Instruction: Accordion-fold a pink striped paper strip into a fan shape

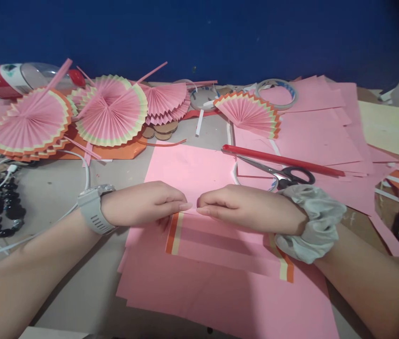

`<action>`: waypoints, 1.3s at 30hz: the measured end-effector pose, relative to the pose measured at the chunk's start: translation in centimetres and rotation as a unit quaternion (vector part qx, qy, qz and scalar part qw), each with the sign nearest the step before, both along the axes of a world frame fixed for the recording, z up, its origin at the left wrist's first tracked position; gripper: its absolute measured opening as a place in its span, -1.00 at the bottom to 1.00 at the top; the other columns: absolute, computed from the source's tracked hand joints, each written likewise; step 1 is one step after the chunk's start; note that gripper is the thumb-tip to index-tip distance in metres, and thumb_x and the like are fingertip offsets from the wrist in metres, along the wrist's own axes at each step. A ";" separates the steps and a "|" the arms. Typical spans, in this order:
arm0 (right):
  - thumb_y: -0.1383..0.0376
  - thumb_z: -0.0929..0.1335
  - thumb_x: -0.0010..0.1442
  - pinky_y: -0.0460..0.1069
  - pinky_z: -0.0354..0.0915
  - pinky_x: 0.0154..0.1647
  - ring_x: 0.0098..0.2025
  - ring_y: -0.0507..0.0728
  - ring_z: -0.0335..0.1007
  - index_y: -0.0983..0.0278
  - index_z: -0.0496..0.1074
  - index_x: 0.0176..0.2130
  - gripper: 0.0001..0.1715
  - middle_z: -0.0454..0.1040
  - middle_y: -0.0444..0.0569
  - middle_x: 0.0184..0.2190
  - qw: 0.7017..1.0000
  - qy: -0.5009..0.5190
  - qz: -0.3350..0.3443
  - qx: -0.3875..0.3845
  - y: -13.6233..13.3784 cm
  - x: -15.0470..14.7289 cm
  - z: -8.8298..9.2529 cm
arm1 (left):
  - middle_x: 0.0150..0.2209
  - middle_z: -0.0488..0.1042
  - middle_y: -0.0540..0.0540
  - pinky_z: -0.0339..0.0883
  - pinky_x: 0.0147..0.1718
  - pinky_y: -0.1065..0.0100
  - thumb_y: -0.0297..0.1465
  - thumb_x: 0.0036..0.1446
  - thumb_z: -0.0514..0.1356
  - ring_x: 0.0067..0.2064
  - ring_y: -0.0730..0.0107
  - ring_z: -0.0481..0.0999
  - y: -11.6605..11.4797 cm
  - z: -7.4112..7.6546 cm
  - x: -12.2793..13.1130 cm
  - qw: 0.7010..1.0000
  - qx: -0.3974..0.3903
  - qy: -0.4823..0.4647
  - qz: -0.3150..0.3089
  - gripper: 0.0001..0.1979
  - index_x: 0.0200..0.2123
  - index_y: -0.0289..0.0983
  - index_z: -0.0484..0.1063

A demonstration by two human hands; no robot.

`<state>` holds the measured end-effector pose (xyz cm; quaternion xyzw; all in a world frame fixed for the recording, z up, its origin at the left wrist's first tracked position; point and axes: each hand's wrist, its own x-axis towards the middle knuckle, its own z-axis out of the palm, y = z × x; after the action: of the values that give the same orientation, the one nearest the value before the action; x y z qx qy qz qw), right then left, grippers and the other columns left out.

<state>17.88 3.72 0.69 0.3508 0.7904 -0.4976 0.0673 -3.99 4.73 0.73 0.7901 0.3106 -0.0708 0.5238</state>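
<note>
At the far edge of the pink paper strip [223, 249], pinching it thumb-to-finger with left hand [166, 203] and right hand [232, 201]. Got most of it nearside of the grip, over pink sheets [192, 292].

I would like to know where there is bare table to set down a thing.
Grey tabletop shows mainly in two patches: one between orange paper, white cable, left hand and pink sheets; another between left forearm and those sheets. Paper fans crowd the far side; scissors, red tube and loose pink paper crowd the right.
</note>
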 end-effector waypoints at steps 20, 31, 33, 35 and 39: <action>0.11 0.10 0.27 -0.08 0.01 -0.46 -0.50 -0.01 0.15 0.25 0.23 -0.44 -0.62 0.26 -0.19 -0.53 0.998 -0.042 0.034 0.012 0.2 0.6 0.9 | -0.60 0.32 0.09 0.11 -0.46 0.48 -0.24 0.28 -0.13 -0.55 0.53 0.27 -0.4 0.1 -0.1 0.999 0.052 0.013 -0.006 -0.63 -0.53 -0.27 0.19; 0.08 0.12 0.26 -0.09 -0.07 -0.51 -0.51 -0.02 0.14 0.23 0.26 -0.42 -0.63 0.30 -0.20 -0.54 0.997 -0.022 -0.041 0.066 -1.3 -1.0 1.0 | -0.61 0.30 0.07 0.08 -0.49 0.49 -0.23 0.28 -0.15 -0.55 0.52 0.25 -1.0 0.2 0.3 0.996 0.086 0.006 -0.014 -0.62 -0.47 -0.27 0.28; 0.06 0.14 0.25 -0.10 -0.06 -0.50 -0.50 -0.02 0.15 0.23 0.26 -0.42 -0.64 0.30 -0.21 -0.54 0.997 -0.003 -0.039 0.061 -1.5 -1.1 0.8 | -0.58 0.29 0.07 0.06 -0.49 0.48 -0.25 0.28 -0.15 -0.53 0.51 0.24 -1.4 0.2 0.5 0.994 0.109 -0.004 -0.021 -0.63 -0.43 -0.27 0.31; 0.08 0.17 0.24 -0.10 -0.06 -0.48 -0.47 -0.02 0.16 0.24 0.25 -0.44 -0.66 0.32 -0.20 -0.52 0.997 0.011 -0.030 0.067 -1.5 -1.1 0.8 | -0.56 0.29 0.06 0.04 -0.49 0.48 -0.26 0.28 -0.14 -0.52 0.51 0.23 -1.7 0.1 0.7 0.990 0.134 -0.015 -0.030 -0.64 -0.42 -0.27 0.33; 0.15 0.18 0.23 -0.09 -0.08 -0.50 -0.49 -0.02 0.14 0.26 0.21 -0.47 -0.69 0.30 -0.19 -0.53 0.995 -0.006 -0.028 0.094 -1.4 -0.9 0.9 | -0.54 0.32 0.05 0.06 -0.48 0.47 -0.26 0.29 -0.16 -0.51 0.50 0.25 -1.9 0.1 0.8 0.987 0.155 -0.001 -0.038 -0.63 -0.41 -0.27 0.32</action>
<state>16.99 2.27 1.62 0.3806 0.8230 -0.4210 0.0251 -3.15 2.83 0.78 0.8731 0.2867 -0.0407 0.3922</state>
